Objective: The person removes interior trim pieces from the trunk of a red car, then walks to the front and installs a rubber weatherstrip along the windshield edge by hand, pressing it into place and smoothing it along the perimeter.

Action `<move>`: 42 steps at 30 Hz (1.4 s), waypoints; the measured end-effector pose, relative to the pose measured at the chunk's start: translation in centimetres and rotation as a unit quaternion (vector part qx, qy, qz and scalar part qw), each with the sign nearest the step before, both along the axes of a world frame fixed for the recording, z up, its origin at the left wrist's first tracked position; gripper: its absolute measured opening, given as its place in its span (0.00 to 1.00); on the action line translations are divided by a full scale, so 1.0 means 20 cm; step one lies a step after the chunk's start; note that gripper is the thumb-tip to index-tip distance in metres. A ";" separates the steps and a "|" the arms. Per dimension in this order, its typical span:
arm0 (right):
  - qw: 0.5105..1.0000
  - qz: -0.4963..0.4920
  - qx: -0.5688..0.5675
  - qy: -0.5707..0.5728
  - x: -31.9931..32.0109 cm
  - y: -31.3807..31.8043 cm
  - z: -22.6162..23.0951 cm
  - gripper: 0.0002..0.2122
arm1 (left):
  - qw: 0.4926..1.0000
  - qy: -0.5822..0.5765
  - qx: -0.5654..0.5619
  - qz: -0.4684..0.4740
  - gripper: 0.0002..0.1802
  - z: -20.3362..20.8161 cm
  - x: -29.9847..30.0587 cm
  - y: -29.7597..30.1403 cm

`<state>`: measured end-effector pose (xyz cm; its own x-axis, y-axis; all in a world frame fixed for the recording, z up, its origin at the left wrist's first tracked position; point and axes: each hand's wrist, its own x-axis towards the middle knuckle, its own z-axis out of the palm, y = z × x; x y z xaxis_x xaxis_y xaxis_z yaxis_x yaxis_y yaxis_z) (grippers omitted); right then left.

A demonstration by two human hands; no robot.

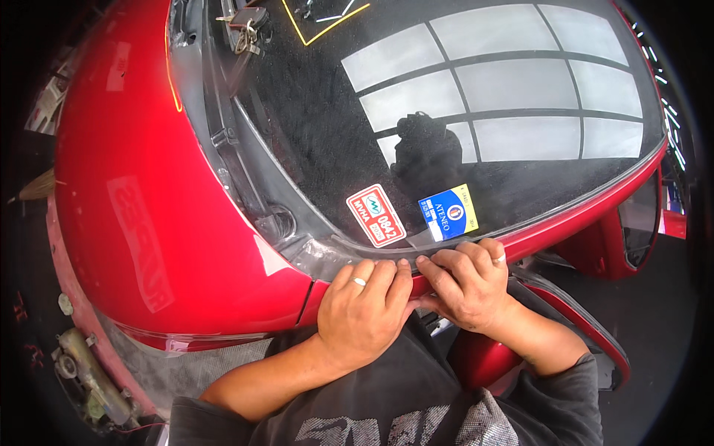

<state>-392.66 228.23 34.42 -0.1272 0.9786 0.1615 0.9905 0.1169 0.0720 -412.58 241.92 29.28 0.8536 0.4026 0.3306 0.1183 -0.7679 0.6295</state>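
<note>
My left hand [364, 312] bends its fingers over the black trim strip [554, 219] at the lower corner of a red car's windshield [305, 130]. Beside it, my right hand [470, 286] grips the same edge, its fingertips on the strip and its thumb low against the red pillar. Both thumbs nearly meet between the hands. A ring shows on each hand. Just above the fingers, a red-and-white sticker [375, 215] and a blue-and-yellow sticker [448, 214] are on the glass. The part of the strip under my fingers is hidden.
The red fender and hood [141, 193] curve away at left, beside the black cowl [256, 175]. A bunch of keys [248, 36] lies near the top of the cowl. At right, a red side mirror [613, 238] juts out. A metal cylinder-shaped part [89, 375] sits at lower left.
</note>
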 end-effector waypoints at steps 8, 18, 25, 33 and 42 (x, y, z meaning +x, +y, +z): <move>0.999 -0.019 -0.019 0.017 -0.02 0.04 0.02 0.23 | 0.999 0.047 -0.009 -0.022 0.32 0.04 0.01 0.03; 0.998 -0.016 0.020 0.061 0.00 -0.04 -0.04 0.22 | 0.990 0.085 0.031 0.105 0.31 0.16 -0.24 0.44; 0.993 -0.056 -0.073 0.077 -0.02 0.08 0.10 0.22 | 0.985 0.171 -0.002 0.019 0.15 0.17 -0.13 0.60; 0.990 -0.025 -0.070 0.119 0.10 0.14 0.14 0.21 | 0.983 0.170 -0.057 -0.035 0.15 0.15 -0.20 0.66; 0.987 -0.008 -0.046 0.154 0.11 0.13 0.11 0.26 | 0.989 0.141 -0.037 -0.017 0.13 0.11 -0.19 0.65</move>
<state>-390.52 230.89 36.62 -0.0702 0.9925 0.1002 0.9653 0.0929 -0.2440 -416.47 255.01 31.57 0.9212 0.3861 0.0474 0.2726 -0.7277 0.6295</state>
